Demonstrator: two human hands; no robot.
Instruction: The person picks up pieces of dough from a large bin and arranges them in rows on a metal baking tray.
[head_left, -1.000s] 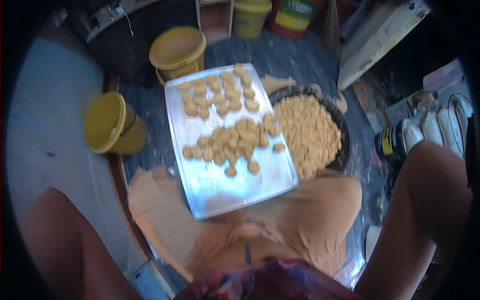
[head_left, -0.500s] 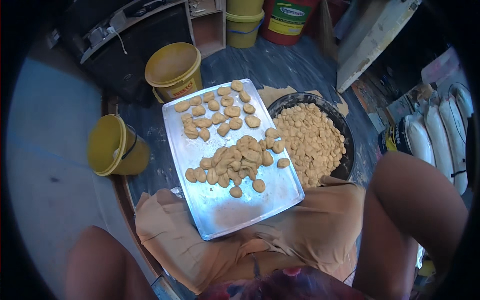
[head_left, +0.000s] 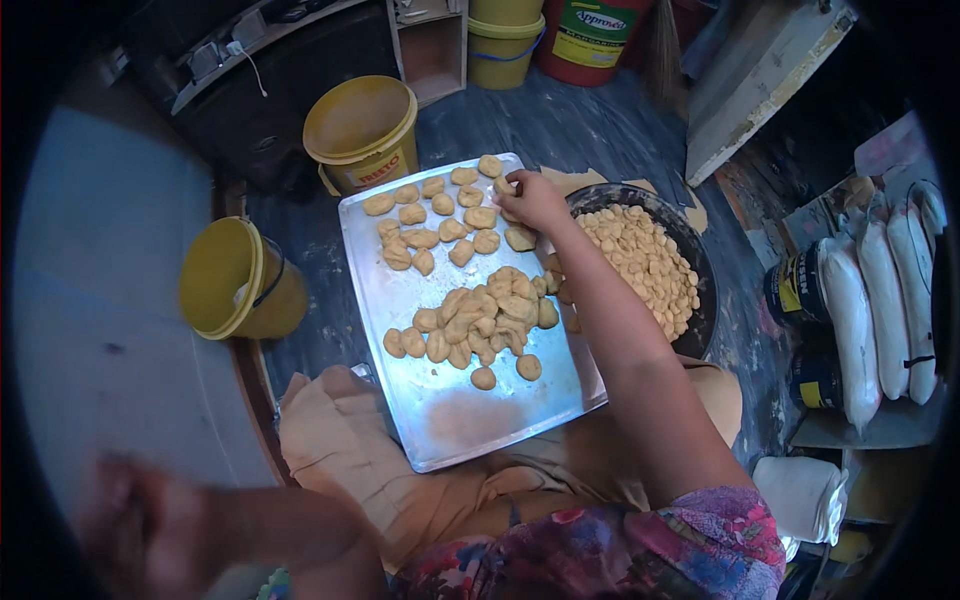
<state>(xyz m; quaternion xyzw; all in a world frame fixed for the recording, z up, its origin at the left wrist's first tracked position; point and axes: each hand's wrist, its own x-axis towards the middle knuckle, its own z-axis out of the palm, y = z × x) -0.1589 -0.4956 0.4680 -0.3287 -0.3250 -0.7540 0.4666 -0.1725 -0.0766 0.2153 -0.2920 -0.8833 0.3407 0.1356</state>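
Across my lap lies a silvery metal tray (head_left: pixel 450 415), tilted a little. Rows of separate dough pieces (head_left: pixel 419 238) cover its far half, and a heap of dough lumps (head_left: pixel 490 315) fills the middle. My right hand (head_left: pixel 537 203) reaches over the tray's far right edge, its fingers closed about a small dough piece (head_left: pixel 504 186). That forearm hides some pieces on the tray's right side. My left hand (head_left: pixel 150 520) is off the tray at the lower left, smeared by motion, so its fingers cannot be read. A round black basin (head_left: pixel 707 300) full of flattened dough lumps stands right of the tray.
Yellow buckets stand left of the tray (head_left: pixel 285 300) and just beyond it (head_left: pixel 400 165). More yellow buckets (head_left: pixel 505 50) and a red tub (head_left: pixel 590 45) are at the back. Long white filled bags (head_left: pixel 850 330) lean at the right, beyond a worn whitish panel (head_left: pixel 765 90).
My right arm has swung down and forward, bringing its hand onto the tray's far right dough pieces. The left hand has come into view at the lower left. The view has shifted slightly.
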